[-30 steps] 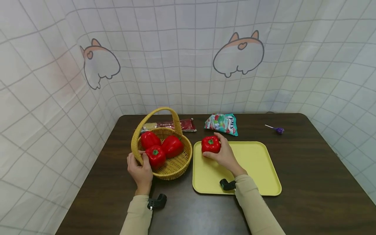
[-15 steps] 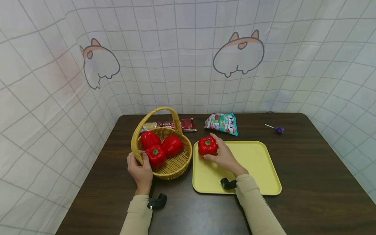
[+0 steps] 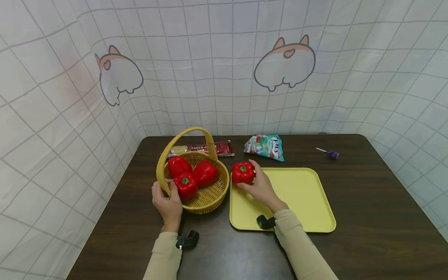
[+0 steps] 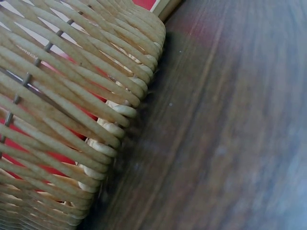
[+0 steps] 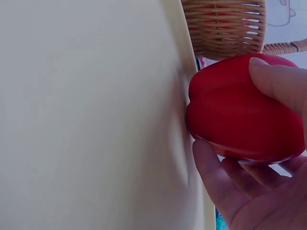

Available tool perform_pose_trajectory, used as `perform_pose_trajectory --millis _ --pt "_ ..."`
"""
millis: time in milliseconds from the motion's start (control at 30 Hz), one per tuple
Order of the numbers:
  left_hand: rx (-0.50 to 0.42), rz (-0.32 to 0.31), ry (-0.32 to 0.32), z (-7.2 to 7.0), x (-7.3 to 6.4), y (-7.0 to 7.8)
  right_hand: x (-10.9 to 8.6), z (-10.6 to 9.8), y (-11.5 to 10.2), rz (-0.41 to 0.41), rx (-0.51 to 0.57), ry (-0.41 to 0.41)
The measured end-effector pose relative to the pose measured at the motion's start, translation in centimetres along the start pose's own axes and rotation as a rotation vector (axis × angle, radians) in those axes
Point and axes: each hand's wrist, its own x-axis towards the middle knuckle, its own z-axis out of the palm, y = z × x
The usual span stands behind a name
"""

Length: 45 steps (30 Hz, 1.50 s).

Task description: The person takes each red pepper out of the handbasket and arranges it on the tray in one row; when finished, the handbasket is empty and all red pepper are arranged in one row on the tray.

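The dark brown wood-grain surface (image 3: 367,202) ends at its far side near the white cloth with grey grid lines (image 3: 224,70). On the right, a wide part of it lies between the yellow rectangular tray (image 3: 297,194) and the edge; the purple lollipop on a white stick (image 3: 332,154) is near the far corner. On the left, the round yellow woven basket (image 3: 210,196) stands just beside the tray, so the gap is very narrow. Behind are the teal snack pouch (image 3: 264,147) and the long dark red packet (image 3: 224,148).

The glossy red bell pepper (image 3: 243,172) is in the right grip (image 3: 262,188), pinched between the thumb and the fingers. It is over the tray's left edge, near the basket's rim; if it touches the tray, I cannot tell. The left grip (image 3: 168,204) holds the basket at the foot of its handle, beside three more red bell peppers (image 3: 186,186) lying inside.
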Motion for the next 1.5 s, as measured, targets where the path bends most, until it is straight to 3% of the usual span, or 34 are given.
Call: perform_pose_trajectory --millis 633,867,1067,1267,1500 --pt "0.016 -0.012 0.001 0.1 -0.4 -0.3 0.0 -0.2 0.3 0.029 0.020 -0.043" --pt "0.023 0.003 0.025 0.3 -0.3 0.7 -0.1 -0.8 -0.2 0.041 0.015 -0.047" --pt "0.033 0.019 0.031 0.5 0.0 1.6 -0.4 -2.2 -1.5 0.015 0.044 -0.020" --pt "0.080 0.048 0.050 0.2 0.1 0.3 -0.7 -3.1 -3.3 -0.077 0.090 0.044" --pt "0.109 0.041 0.064 0.0 0.0 0.0 -2.4 -3.8 -7.6 -0.152 0.144 0.081"
